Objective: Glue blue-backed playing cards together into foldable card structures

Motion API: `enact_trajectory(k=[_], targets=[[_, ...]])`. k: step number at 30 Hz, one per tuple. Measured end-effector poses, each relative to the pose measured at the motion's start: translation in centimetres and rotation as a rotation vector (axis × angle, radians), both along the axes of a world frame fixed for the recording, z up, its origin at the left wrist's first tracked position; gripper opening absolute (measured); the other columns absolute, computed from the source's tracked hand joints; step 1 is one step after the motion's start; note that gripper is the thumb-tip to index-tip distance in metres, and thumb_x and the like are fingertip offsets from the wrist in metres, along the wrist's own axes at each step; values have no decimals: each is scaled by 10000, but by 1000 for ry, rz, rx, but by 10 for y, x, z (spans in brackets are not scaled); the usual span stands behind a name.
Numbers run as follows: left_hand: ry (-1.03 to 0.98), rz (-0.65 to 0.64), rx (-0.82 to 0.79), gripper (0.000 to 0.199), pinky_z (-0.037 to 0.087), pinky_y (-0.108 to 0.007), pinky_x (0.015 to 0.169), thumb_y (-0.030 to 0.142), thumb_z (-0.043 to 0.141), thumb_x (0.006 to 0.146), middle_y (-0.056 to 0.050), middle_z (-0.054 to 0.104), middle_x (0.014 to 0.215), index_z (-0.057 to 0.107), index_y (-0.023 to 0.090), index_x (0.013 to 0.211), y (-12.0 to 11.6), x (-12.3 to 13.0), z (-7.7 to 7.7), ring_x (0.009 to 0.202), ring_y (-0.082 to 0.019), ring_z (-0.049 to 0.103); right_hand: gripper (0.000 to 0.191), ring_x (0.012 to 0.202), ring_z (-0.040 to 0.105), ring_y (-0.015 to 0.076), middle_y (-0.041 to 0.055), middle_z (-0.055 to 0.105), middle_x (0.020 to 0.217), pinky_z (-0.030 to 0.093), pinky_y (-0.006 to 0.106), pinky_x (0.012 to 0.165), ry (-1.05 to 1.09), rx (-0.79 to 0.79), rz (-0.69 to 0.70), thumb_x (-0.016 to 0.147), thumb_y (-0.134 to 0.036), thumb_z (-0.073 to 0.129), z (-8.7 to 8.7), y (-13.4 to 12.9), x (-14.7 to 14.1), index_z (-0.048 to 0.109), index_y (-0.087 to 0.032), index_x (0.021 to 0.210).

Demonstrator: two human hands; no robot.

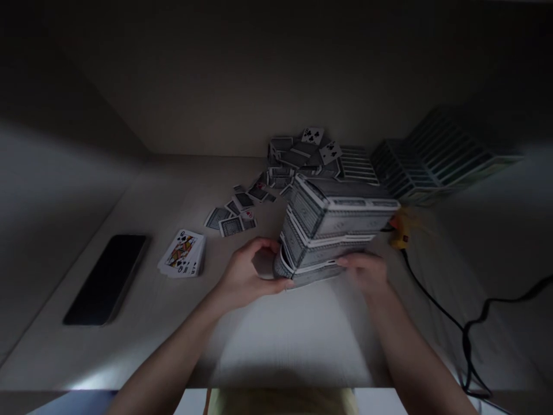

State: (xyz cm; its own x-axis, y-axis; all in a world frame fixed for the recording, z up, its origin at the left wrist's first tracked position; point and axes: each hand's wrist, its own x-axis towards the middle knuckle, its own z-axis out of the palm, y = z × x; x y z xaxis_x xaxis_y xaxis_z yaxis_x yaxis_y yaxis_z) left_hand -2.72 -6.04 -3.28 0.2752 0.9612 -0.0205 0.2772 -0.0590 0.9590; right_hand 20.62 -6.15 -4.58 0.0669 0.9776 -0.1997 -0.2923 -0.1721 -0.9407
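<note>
Three-tier card block (337, 222): being held near the middle of the tabletop (276, 340), not showing whether touching it. Clamping the lowest tier's left end between thumb and fingers of the left hand (244, 276). Touching the lowest seam in front with fingertips of the right hand (369, 274); with thumb hidden, being unable to tell whether pinching. Seeing a queen-topped card pile (184, 256) and a black phone (106, 279) leftward, loose cards (231, 226) behind, a black cable (466, 346) at right.
</note>
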Motion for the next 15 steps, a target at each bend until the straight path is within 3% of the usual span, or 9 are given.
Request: enact_trajectory(k=[3, 7, 15], targets=[[-176, 26, -200, 469, 473, -319, 795, 281, 831, 504, -55, 678, 913, 621, 153, 903, 6, 0, 1, 851, -194, 618, 551, 1041, 632, 271, -26, 717, 1027, 489, 444, 907, 52, -16, 10, 574, -302, 770, 5, 3, -6, 636, -324, 1108], [-282, 51, -468, 473, 503, -318, 712, 334, 851, 487, -56, 705, 847, 645, 145, 869, 10, 1, 0, 764, -185, 642, 607, 1035, 639, 254, -24, 699, 1097, 514, 402, 869, 38, -36, -28, 632, -325, 779, 5, 9, -12, 581, -333, 1206], [-364, 44, -507, 438, 519, -356, 832, 431, 821, 580, -77, 728, 929, 683, 144, 881, 10, -1, -13, 872, -217, 667, 534, 1063, 628, 244, -3, 674, 1172, 488, 388, 915, 68, -46, 13, 717, -368, 727, 6, 11, -18, 578, -312, 1226]])
